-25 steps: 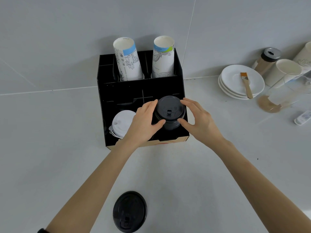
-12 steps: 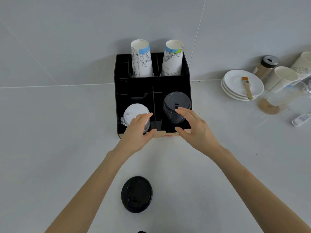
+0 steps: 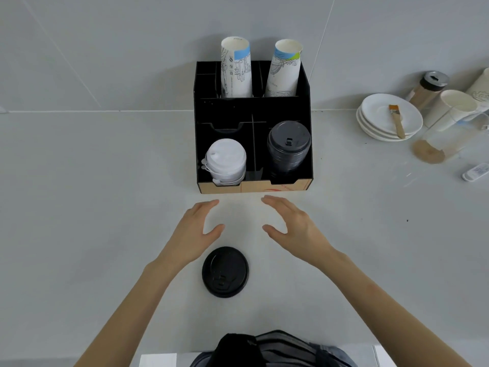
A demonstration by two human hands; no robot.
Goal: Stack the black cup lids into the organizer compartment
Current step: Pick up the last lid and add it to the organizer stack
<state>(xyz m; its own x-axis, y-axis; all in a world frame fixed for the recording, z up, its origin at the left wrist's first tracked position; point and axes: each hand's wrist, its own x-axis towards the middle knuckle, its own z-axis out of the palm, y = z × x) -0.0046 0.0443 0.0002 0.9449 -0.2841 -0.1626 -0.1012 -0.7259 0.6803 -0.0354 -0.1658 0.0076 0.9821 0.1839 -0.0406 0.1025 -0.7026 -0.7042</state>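
A black organizer [image 3: 225, 109] stands against the wall. A stack of black cup lids [image 3: 288, 147] fills its front right compartment, and a stack of white lids [image 3: 226, 161] sits in the front left one. One single black lid [image 3: 225, 271] lies flat on the counter near me. My left hand [image 3: 194, 231] hovers just above and left of that lid, fingers apart and empty. To the right of it, my right hand [image 3: 293, 226] is open too, holding nothing. Both hands are in front of the organizer, apart from it.
Two tall stacks of paper cups [image 3: 236, 68] stand in the organizer's rear slots. At the right are stacked white saucers [image 3: 381, 128] with a brush [image 3: 396, 120], a jar [image 3: 428, 87], paper cups [image 3: 449, 107], a clear pitcher [image 3: 449, 139] and a small white device [image 3: 476, 172].
Both hands let go of the black lid stack, which now rests in the front right compartment, and drew back toward me over the counter.
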